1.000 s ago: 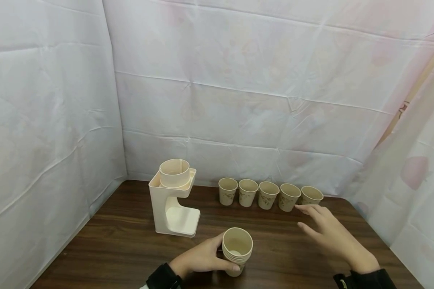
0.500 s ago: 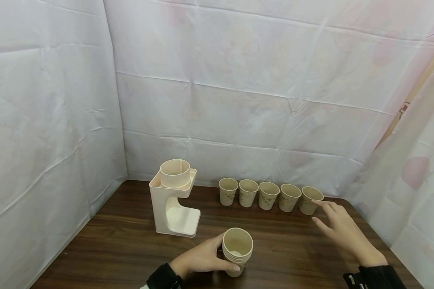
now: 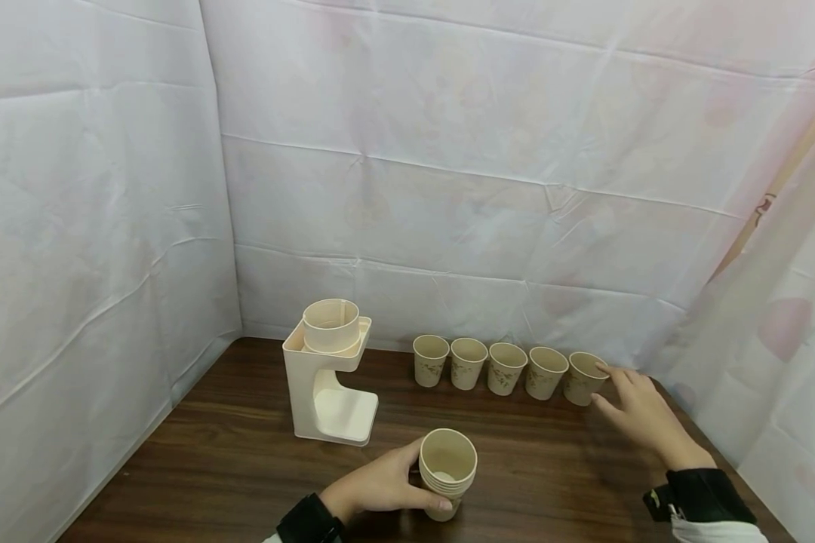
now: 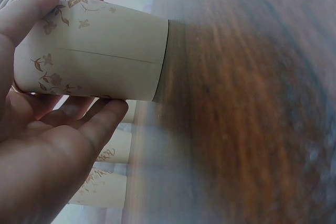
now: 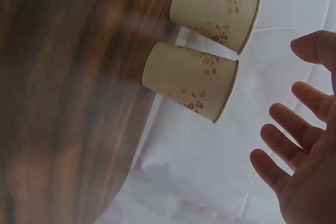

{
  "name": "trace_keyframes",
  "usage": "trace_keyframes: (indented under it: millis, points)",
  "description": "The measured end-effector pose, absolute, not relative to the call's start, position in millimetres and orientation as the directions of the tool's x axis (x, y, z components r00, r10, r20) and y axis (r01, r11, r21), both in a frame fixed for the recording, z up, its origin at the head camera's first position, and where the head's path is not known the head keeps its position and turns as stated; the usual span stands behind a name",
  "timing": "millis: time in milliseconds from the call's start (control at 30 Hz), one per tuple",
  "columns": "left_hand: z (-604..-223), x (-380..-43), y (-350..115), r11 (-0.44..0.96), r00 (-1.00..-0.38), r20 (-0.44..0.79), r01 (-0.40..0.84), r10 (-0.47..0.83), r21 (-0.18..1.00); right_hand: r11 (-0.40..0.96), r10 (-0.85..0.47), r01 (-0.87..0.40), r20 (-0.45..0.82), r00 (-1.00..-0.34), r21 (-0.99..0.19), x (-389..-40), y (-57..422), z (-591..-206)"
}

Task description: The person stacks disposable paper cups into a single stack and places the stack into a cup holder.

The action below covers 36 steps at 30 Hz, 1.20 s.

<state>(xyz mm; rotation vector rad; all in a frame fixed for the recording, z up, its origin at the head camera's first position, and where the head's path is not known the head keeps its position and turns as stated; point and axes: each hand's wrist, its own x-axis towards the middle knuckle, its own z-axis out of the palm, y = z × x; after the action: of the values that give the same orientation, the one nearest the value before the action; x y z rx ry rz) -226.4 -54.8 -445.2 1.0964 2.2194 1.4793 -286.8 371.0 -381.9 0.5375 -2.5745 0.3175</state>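
Note:
My left hand (image 3: 385,480) grips a stack of nested beige paper cups (image 3: 456,492) at the front middle of the table. In the left wrist view, thumb and fingers curl round the stack (image 4: 100,51), which carries a brown flower print. At the far right, my right hand (image 3: 641,413) reaches toward the last paper cup (image 3: 579,386) in a row, fingertips overlapping its rim in the head view. The right wrist view shows that cup (image 5: 189,80) standing apart from the spread fingers of the right hand (image 5: 310,145).
Several single cups (image 3: 505,373) stand in a row along the table's back edge. To the left is a cream C-shaped stand (image 3: 302,392) with a round ring (image 3: 330,332) on top. White cloth (image 3: 448,151) hangs behind the brown wooden table (image 3: 210,452).
The right hand has moved right and away from me along the row to the last cup. My left hand and its stack have stayed in place.

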Motion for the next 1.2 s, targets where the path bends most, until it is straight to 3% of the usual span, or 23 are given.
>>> trace_keyframes:
  millis: [567,833,1200]
  points:
    - [-447,-227,-55,0.206,-0.684,0.199,0.463,0.702,0.862,0.913,-0.323,-0.382,0.322,-0.890,-0.141,-328,381,-371]
    - [-446,-226,-54,0.205,-0.685,0.200,0.462,0.701,0.863,0.907,-0.317,-0.362,0.218,-0.923,-0.213,-344,381,-369]
    - [-445,-226,-54,0.183,-0.678,0.199,0.448,0.707,0.875,0.928,-0.316,-0.334,0.128,-0.940,-0.164,-364,378,-354]
